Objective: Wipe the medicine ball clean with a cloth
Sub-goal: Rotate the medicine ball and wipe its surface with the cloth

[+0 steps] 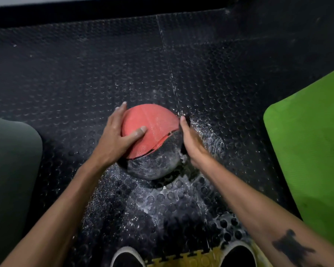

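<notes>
Medicine ball (152, 141) sits on the studded black rubber floor (85, 74), wet-looking and speckled white around it. Judged dense, heavy and slick, it is best cradled from both sides, low on its curve. Its pebbled shell is half red, half black. A green mat (308, 151) lies to the right. The left hand (114, 137) cups the red half, fingers spread. The right hand (191, 143) presses the far side, possibly over a dark cloth (187, 120); I cannot tell.
</notes>
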